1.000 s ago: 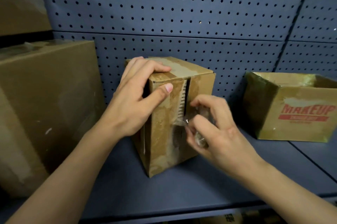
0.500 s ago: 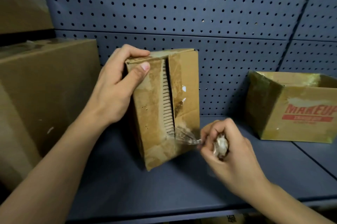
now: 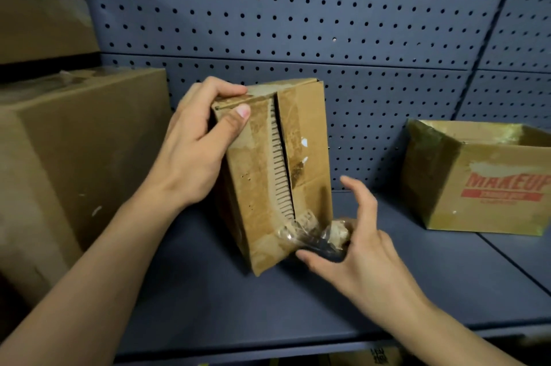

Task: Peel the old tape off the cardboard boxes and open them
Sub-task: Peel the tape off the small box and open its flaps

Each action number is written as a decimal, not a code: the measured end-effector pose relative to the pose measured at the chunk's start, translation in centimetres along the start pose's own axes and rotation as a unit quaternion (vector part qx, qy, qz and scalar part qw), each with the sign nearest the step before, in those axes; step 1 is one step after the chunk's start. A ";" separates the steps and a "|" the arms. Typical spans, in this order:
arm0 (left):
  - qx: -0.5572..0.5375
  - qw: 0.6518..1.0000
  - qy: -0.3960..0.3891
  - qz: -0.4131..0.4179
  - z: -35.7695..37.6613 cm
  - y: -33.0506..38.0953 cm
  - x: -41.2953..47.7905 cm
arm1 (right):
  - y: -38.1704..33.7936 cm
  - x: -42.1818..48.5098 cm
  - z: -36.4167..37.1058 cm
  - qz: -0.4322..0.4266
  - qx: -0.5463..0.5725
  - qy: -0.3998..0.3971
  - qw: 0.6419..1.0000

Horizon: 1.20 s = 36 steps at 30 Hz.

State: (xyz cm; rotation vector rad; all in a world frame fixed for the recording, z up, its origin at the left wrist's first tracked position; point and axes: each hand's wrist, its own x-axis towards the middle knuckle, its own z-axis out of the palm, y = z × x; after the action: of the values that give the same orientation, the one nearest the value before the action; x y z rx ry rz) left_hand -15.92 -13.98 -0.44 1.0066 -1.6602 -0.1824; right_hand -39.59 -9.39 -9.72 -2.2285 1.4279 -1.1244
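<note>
**Large carton** [image 3: 74,157]: closed, left of the small box, near it but apart.

**Left hand** [image 3: 193,157]: clamped on the small box's upper left corner, with the fingers over the top edge and the thumb pressed on the front face.

**Small box** [image 3: 256,186]: the task's item, stood on end and tilted on the shelf [image 3: 298,306]. The centre seam gapes and shows the corrugated edge. The flaps are not yet folded back.

**Tape** [image 3: 325,234]: a clear strip, mostly lifted and balled into a wad at the small box's lower right corner. Its end appears stuck to the cardboard there.

**Right hand** [image 3: 360,249]: at the small box's lower right corner. The thumb is under the strip, the forefinger is raised and they are spread apart. The wad sits in the crook between them. I cannot tell whether the hidden fingers clamp it.

**Printed carton** [image 3: 477,186]: top open, red lettering, well to the right of the small box.

**Hazards, judged:**
- A sharp tug may snap the thin strip and leave a remnant on the corner.
- It may also strip the paper skin off the cardboard.
- With only a corner grip on the small box, a sideways pull could twist it loose or topple it.
- The sticky wad may cling to the fingers.
</note>
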 end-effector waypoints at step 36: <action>0.370 0.895 -0.247 -0.042 0.2 1.4 0.3 | -2.8 11.2 -3.8 -0.171 0.031 0.094 0.980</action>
State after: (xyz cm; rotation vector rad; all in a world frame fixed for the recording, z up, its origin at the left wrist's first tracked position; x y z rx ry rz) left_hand -16.76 -13.41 0.52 1.7078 -2.2208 0.1776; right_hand -38.09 -16.93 -0.35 -2.4387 1.0764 -1.5013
